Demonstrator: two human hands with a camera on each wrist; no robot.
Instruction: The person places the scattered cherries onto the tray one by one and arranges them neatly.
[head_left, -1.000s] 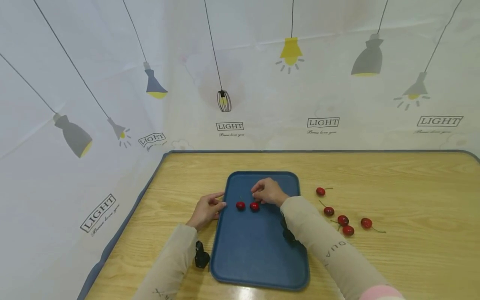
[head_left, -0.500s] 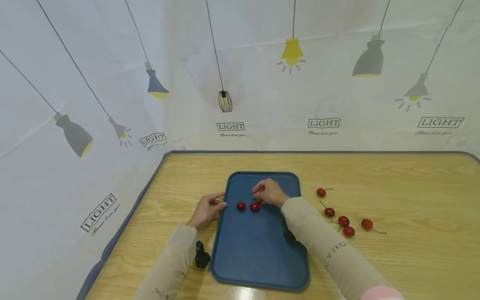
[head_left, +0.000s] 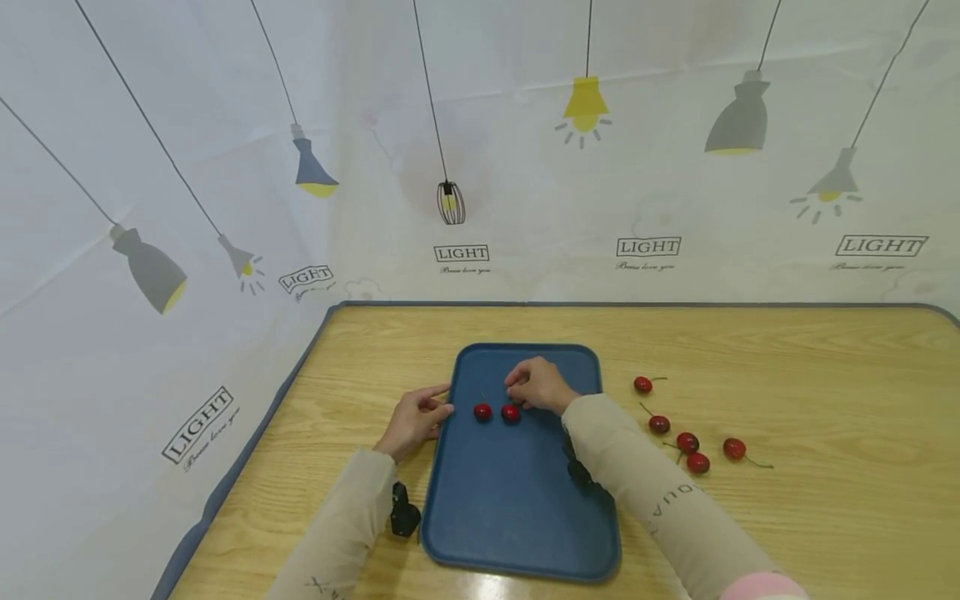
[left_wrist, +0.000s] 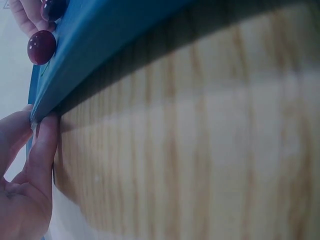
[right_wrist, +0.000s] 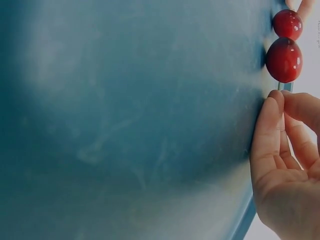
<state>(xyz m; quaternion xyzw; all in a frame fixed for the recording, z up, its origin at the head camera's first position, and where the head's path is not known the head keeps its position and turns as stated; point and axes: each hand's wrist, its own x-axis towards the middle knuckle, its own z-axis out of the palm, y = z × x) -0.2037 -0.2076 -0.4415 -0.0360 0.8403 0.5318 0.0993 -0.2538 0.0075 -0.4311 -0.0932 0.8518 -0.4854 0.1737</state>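
A blue tray [head_left: 517, 517] lies on the wooden table, with two red cherries side by side on it. My right hand [head_left: 538, 385] pinches the stem of the right-hand cherry [head_left: 510, 413] between thumb and fingertips; the right wrist view shows this stem meeting the fingertips [right_wrist: 276, 97]. To its left sits the other cherry [head_left: 482, 412], its stem pointing away. My left hand [head_left: 412, 421] holds the tray's left rim, thumb at the top edge and a finger [left_wrist: 46, 137] against the side in the left wrist view.
Right of the tray, several loose cherries with stems lie on the table [head_left: 825, 375], among them a far one [head_left: 642, 385] and a rightmost one [head_left: 734, 449]. Behind the table hangs a pale wall cloth [head_left: 525, 192] with printed lamps.
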